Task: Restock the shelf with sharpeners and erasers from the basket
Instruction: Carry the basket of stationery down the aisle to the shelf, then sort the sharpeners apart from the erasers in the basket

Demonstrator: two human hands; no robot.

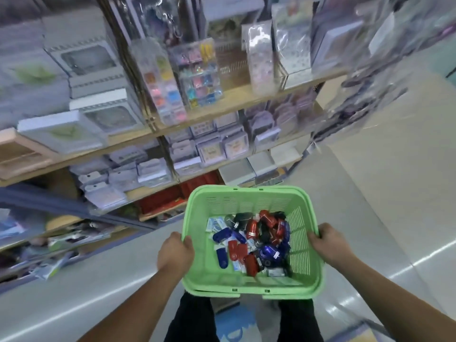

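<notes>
Down below the two grips, the person's legs (191, 322) in dark trousers stand on the pale, shiny floor (370, 198). Between the legs lies a blue and white thing (235, 324), too blurry to name.

The left grip (175, 253) is curled round the left rim of the green basket (212, 285), with the thumb hooked over the edge. The right grip (330, 245) is curled round the right rim in the same way. The basket hangs between the two grips, up off the floor.

Inside the basket, between the grips, lies a heap of small things. The sharpeners (269, 224) are red, blue and black and are piled more to the right grip's side. The erasers (214, 224) are little white and blue packs, and some lie at the far left of the heap.

Past the grips and over to the left stands the shelf (222, 108), with wooden boards one above the other. Red packs (160, 203) sit low down, just past the basket. Higher up are flat white packs (212, 149), and above those stand clear boxes (199, 77) of small bright things. The far parts are blurry.
</notes>
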